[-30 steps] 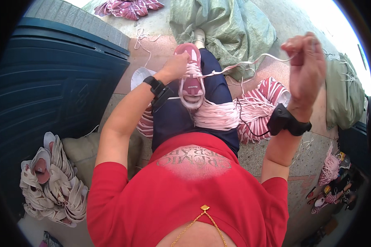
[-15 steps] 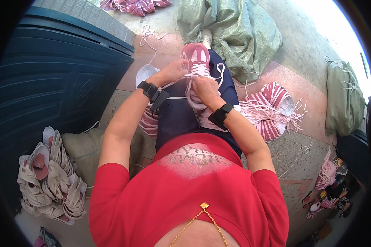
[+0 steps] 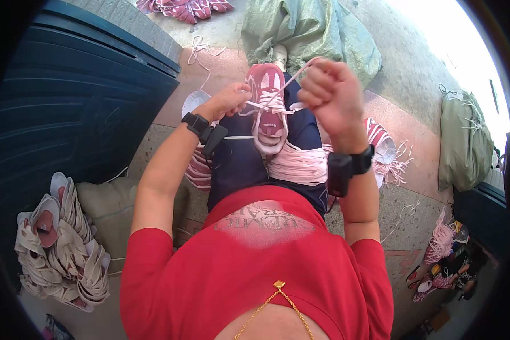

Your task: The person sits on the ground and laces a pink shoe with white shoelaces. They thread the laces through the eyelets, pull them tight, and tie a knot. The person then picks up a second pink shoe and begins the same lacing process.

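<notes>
A pink-and-white sneaker upper lies across my thighs, its toe pointing away from me and white laces crossing its front. My right hand, slightly blurred, is raised to the right of it in a fist. From that fist a pale shoelace stretches taut down to the eyelets. At the upper's left edge, my left hand is pinched closed on a white lace strand coming from the lacing. A bundle of pale pink laces rests on my right thigh, nearer to me.
Striped stacks of pink uppers sit right of my legs. Beige uppers are piled at lower left by a stuffed sack. A green woven sack lies ahead, another sack at right. A dark blue door stands left.
My right hand has moved up and right, away from the upper, drawing a lace out taut. My left hand has shifted slightly left and stays beside the upper's edge.
</notes>
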Demonstrator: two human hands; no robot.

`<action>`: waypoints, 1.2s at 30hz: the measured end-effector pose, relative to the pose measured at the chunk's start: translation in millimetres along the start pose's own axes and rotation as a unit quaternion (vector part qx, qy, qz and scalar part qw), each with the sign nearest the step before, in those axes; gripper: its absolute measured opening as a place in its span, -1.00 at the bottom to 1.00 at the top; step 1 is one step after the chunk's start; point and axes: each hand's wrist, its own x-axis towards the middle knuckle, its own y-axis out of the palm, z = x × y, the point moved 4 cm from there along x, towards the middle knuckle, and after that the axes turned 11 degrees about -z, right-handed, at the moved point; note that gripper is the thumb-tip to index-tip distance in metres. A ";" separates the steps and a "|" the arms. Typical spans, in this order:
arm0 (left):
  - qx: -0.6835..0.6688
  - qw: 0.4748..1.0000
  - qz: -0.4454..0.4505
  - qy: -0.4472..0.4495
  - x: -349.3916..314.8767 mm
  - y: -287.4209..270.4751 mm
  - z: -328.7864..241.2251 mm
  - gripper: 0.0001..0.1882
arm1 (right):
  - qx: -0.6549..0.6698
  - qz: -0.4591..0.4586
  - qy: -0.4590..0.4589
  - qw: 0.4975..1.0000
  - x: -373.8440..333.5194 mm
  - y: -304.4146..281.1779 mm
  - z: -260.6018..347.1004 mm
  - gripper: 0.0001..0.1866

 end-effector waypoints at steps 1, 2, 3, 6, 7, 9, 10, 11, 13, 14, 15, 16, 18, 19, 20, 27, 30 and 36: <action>0.031 0.999 0.008 0.000 2.2 4.6 -0.8 -0.54 | 0.069 0.028 -0.032 0.997 -21.8 33.1 28.5 -0.73; 0.063 0.998 0.017 0.003 5.9 9.6 -4.1 -0.54 | 0.121 0.109 -0.022 0.986 -40.1 54.1 51.6 -0.74; 0.127 0.990 0.050 0.020 12.6 23.3 -15.2 -0.59 | 0.129 0.150 -0.028 0.980 -62.3 73.1 72.6 -0.76; 0.320 0.897 -0.020 0.304 33.2 40.1 -19.4 -0.63 | 0.086 0.260 -0.075 0.959 -92.2 114.6 90.8 -0.72; 0.357 0.888 -0.019 0.288 27.9 44.6 -29.3 -0.61 | 0.044 0.246 -0.068 0.966 -93.3 114.1 98.5 -0.74; 0.316 0.898 0.075 0.298 14.4 56.1 -49.8 -0.58 | -0.013 0.259 -0.079 0.963 -88.5 116.2 90.3 -0.74; 0.294 0.899 0.119 0.301 8.8 60.2 -57.8 -0.56 | -0.041 0.266 -0.082 0.959 -85.7 117.2 87.5 -0.74; 0.293 0.892 0.169 0.300 -2.7 62.0 -65.2 -0.55 | -0.052 0.283 -0.025 0.958 -84.3 119.0 85.0 -0.79; 0.292 0.864 0.284 0.296 -26.7 73.0 -83.1 -0.52 | -0.037 0.275 -0.028 0.960 -83.2 122.5 75.8 -0.77; 0.267 0.878 0.286 0.275 -36.1 70.5 -94.5 -0.54 | -0.068 0.227 -0.083 0.968 -79.4 118.1 79.9 -0.77; 0.241 0.893 0.285 0.251 -46.2 64.5 -103.4 -0.56 | -0.103 0.175 -0.132 0.970 -74.9 112.5 83.4 -0.77; 0.213 0.907 0.284 0.227 -50.9 57.4 -106.7 -0.58 | -0.140 0.119 -0.176 0.967 -70.4 106.9 87.4 -0.77; -0.027 0.957 0.180 0.228 -48.1 1.4 -102.4 -0.69 | -0.165 -0.108 -0.360 0.912 -54.9 71.7 103.4 -0.76; -0.171 0.949 0.151 0.217 -38.8 -37.2 -101.8 -0.81 | -0.098 -0.121 -0.358 0.921 -56.1 47.0 131.8 -0.72; -0.265 0.939 0.098 0.199 -34.1 -75.0 -99.4 -0.82 | -0.028 -0.136 -0.352 0.926 -55.1 -2.8 173.5 -0.68; -0.505 0.847 -0.163 0.039 -6.0 -234.5 31.8 -0.87 | -0.427 -0.312 -0.202 0.824 -27.2 -201.1 92.8 -0.86; -0.396 0.912 -0.095 -0.058 8.2 -150.5 35.9 -0.88 | -0.550 -0.156 -0.113 0.813 -14.8 -198.9 -18.3 -0.74; -0.096 0.995 -0.017 -0.027 -9.8 11.8 37.0 -0.84 | -0.811 -0.148 -0.234 0.514 21.1 -185.8 -74.4 -0.80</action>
